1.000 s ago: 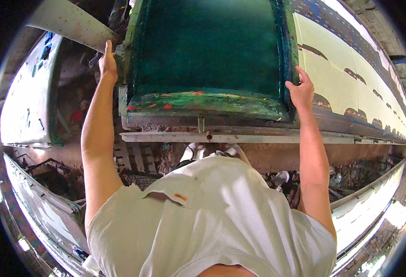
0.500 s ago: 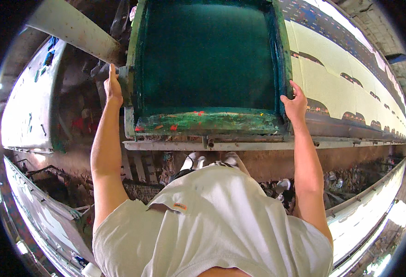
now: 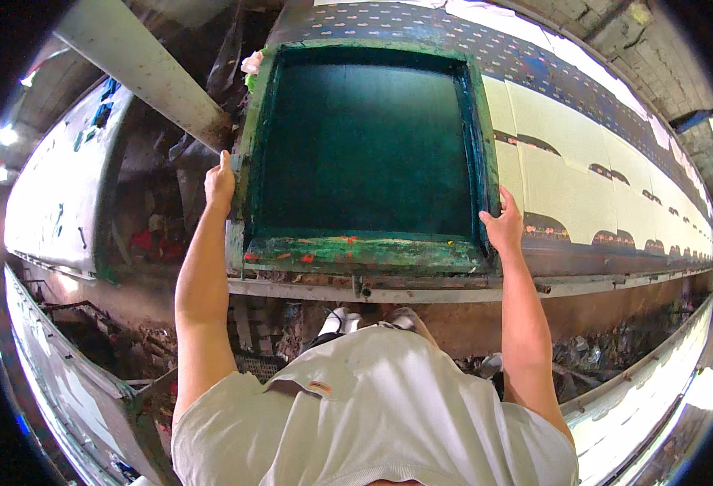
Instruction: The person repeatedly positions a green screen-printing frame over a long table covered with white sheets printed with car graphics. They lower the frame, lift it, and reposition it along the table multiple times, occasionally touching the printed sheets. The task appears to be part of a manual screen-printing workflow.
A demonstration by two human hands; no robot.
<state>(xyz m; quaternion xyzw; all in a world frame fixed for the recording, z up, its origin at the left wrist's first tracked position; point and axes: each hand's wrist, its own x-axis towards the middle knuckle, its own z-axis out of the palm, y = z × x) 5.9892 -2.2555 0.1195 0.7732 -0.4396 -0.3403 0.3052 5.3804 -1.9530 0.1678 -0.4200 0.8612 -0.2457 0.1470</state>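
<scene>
A wooden screen printing frame (image 3: 373, 257) lies in front of me, its rim green and smeared with red, orange and yellow paint. Dark teal mesh (image 3: 365, 146) fills its middle. My left hand (image 3: 219, 185) grips the frame's left side, fingers close together and pointing away from me; part of its grip is hidden by the hand itself. On the right side my right hand (image 3: 503, 224) holds the rim, thumb over the top and fingers along the outer edge. Under and beside the frame, a long table carries printed fabric (image 3: 559, 186) in cream and dark bands.
A metal rail (image 3: 421, 289) runs along the table's near edge. At the upper left a pale post (image 3: 142, 69) slants close to my left hand. Another white-topped table (image 3: 53, 202) stands on the left. Debris (image 3: 583, 356) lies on the ground near my feet.
My view has shifted, so the frame sits lower in the picture and its far edge shows. Both hands stay on the frame's sides.
</scene>
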